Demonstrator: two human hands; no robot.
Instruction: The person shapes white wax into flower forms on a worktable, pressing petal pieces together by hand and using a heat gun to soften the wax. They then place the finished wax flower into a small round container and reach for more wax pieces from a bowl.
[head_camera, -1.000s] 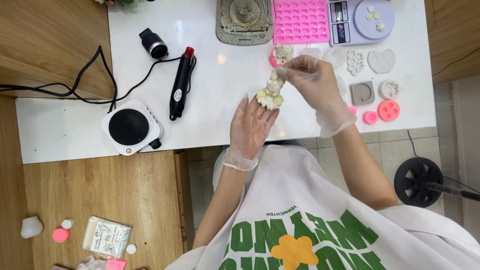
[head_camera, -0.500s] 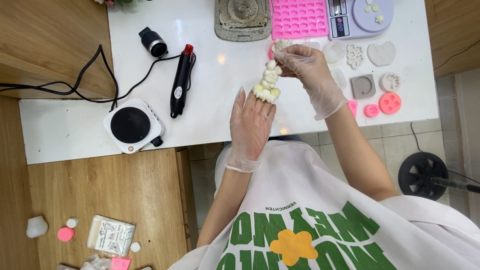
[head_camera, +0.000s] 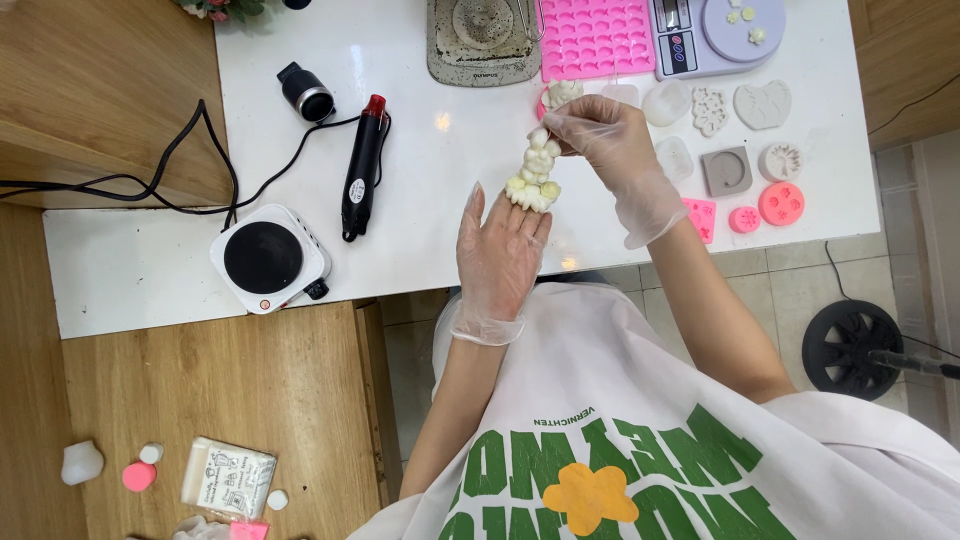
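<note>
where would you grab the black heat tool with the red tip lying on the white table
Grip the black heat tool around its straight black barrel at mid-length, coming from above. It lies flat, with the red tip pointing away from the person and the cord trailing left, so stay clear of both ends.

On the tabletop (head_camera: 420, 230) we see the hot plate (head_camera: 268, 258) at the left edge, the heat tool (head_camera: 362, 168) just right of it, and the scale (head_camera: 712, 35) right of the mould tray (head_camera: 594, 38).

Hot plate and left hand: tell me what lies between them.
Head view: only bare white table between the hot plate and the left hand; the heat gun lies farther up.
</note>
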